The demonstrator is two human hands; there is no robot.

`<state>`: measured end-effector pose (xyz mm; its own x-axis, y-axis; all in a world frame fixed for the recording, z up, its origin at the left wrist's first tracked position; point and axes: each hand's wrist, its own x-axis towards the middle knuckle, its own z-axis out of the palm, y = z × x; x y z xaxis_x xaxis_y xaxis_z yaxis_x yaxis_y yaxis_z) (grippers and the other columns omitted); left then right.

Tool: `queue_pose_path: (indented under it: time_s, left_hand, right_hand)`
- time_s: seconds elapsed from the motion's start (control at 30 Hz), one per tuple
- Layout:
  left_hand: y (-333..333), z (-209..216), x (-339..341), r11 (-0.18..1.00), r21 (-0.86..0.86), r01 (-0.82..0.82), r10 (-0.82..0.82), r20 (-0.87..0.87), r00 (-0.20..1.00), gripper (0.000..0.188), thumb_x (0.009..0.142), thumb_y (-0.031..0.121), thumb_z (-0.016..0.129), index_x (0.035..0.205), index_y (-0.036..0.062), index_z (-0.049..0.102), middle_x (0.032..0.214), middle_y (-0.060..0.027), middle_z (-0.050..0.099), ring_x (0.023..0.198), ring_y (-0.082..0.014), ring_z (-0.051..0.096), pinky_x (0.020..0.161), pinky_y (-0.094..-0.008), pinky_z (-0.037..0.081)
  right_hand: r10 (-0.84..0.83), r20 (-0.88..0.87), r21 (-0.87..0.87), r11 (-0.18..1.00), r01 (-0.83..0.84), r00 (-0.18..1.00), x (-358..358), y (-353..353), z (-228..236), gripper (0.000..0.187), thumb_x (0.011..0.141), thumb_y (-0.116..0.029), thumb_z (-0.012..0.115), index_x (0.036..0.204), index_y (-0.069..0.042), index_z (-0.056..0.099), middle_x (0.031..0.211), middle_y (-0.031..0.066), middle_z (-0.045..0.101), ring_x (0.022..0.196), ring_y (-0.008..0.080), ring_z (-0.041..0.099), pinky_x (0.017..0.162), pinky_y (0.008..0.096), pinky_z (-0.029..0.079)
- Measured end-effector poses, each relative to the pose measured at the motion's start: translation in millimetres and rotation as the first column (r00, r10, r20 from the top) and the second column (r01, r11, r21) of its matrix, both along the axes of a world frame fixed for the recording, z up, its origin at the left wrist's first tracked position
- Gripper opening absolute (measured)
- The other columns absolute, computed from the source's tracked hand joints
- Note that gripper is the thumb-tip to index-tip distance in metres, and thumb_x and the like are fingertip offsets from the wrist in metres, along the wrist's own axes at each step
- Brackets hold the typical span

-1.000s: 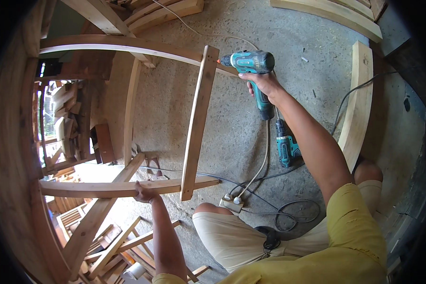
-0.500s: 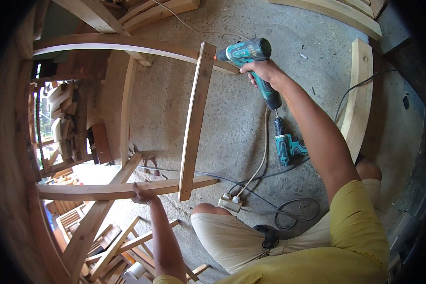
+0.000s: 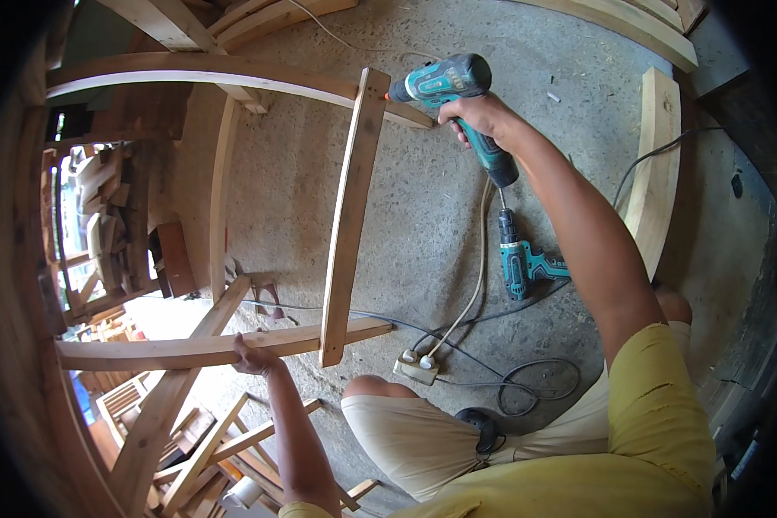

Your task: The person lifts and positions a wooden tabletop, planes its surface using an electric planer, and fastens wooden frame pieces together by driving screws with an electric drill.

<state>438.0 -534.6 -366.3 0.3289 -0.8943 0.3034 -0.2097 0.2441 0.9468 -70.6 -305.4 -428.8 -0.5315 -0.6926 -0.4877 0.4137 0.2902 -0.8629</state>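
Note:
My right hand (image 3: 480, 116) is wrapped round the handle of a teal and black cordless drill (image 3: 449, 78). The drill lies level, its nose against the upper end of a wooden crosspiece (image 3: 352, 216); the tip itself is too small to make out. This crosspiece spans two long wooden rails, the upper rail (image 3: 207, 69) and the lower rail (image 3: 164, 353). Around the lower rail, left of the crosspiece, my left hand (image 3: 256, 354) is closed. A second teal drill (image 3: 515, 269), with a long bit, rests on the floor below my right hand.
A white power strip (image 3: 416, 369) with plugs lies by my knee, and a dark cable (image 3: 535, 401) coils beside it. A thick beam (image 3: 653, 173) stands at the right. Several wood pieces (image 3: 233, 457) are piled lower left, with more boards along the far edge.
The whole view has shifted slightly, so the wooden frame sits a little further left. The drill stays at the crosspiece's upper end, and both hands keep their holds.

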Motion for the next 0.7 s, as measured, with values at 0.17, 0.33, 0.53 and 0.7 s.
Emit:
queue_pose_path:
  time_s: [0.17, 0.33, 0.53, 0.7]
  left_hand:
    - [6.4, 2.7, -2.3, 0.998, 0.061, 0.028, -0.028, 0.006, 1.000, 0.053, 0.078, 0.019, 0.069, 0.115, -0.0105, 0.046, 0.105, -0.0221, 0.053, 0.078, -0.0310, 0.059, 0.062, -0.0414, 0.060]
    - [9.6, 2.4, -7.1, 1.000, 0.013, 0.020, -0.020, 0.005, 1.000, 0.049, 0.083, 0.015, 0.065, 0.115, -0.0161, 0.045, 0.097, -0.0247, 0.056, 0.064, -0.0332, 0.063, 0.056, -0.0384, 0.059]
    - [4.0, -0.3, 2.2, 0.997, 0.041, 0.073, -0.073, 0.005, 0.997, 0.053, 0.078, 0.021, 0.068, 0.115, -0.0109, 0.046, 0.097, -0.0213, 0.055, 0.069, -0.0317, 0.061, 0.060, -0.0419, 0.059]
    - [-10.4, -5.8, 15.1, 0.994, 0.039, 0.103, -0.103, -0.014, 0.995, 0.052, 0.083, 0.017, 0.067, 0.121, -0.0104, 0.045, 0.095, -0.0231, 0.058, 0.067, -0.0313, 0.064, 0.052, -0.0370, 0.057]
  right_hand:
    - [-0.005, -0.026, 0.007, 1.000, 0.005, 1.000, 4.1, -1.1, -1.9, 0.012, 0.075, -0.016, 0.066, 0.072, -0.008, 0.057, 0.061, 0.0026, 0.055, 0.049, 0.0128, 0.055, 0.050, 0.0293, 0.048]
    - [0.017, -0.049, 0.025, 1.000, -0.016, 0.999, -0.2, -3.1, -0.6, 0.011, 0.074, -0.015, 0.065, 0.071, -0.007, 0.058, 0.061, 0.0030, 0.057, 0.049, 0.0127, 0.055, 0.051, 0.0288, 0.048]
    - [0.014, -0.060, 0.022, 1.000, -0.013, 0.998, 2.8, -3.0, 3.8, 0.010, 0.073, -0.015, 0.064, 0.071, -0.007, 0.058, 0.061, 0.0030, 0.057, 0.049, 0.0130, 0.055, 0.050, 0.0288, 0.048]
    - [-0.025, 0.013, -0.005, 1.000, 0.025, 1.000, 11.0, -3.3, 4.3, 0.012, 0.075, -0.016, 0.065, 0.072, -0.007, 0.057, 0.061, 0.0032, 0.055, 0.050, 0.0132, 0.055, 0.050, 0.0298, 0.049]
